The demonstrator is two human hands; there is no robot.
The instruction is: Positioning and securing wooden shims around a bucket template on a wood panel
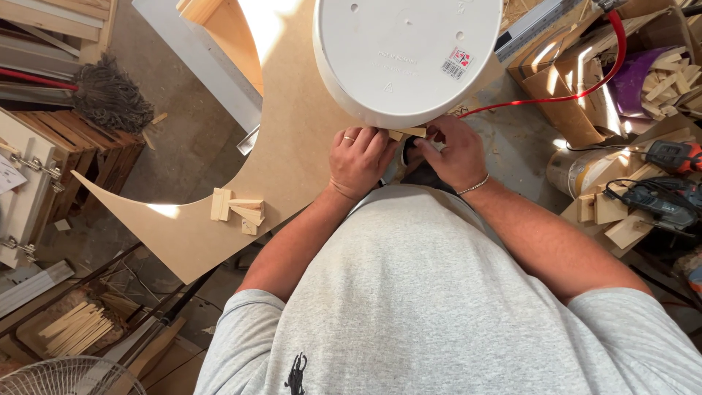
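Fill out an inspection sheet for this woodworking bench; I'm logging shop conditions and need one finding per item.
Surface: curved-cut fibreboard panel serves as the bench, part sunlit.
Job's things: white round bucket stands on the panel; a small wood block sits at its rim, between both hands.
Clutter: loose wood offcuts lie on the panel.
Grippers: left hand and right hand are both at the block; grip unclear.
Cables: red cable runs across the floor at right.
Surroundings: power tools on scrap wood at right, mop head at left, fan lower left.
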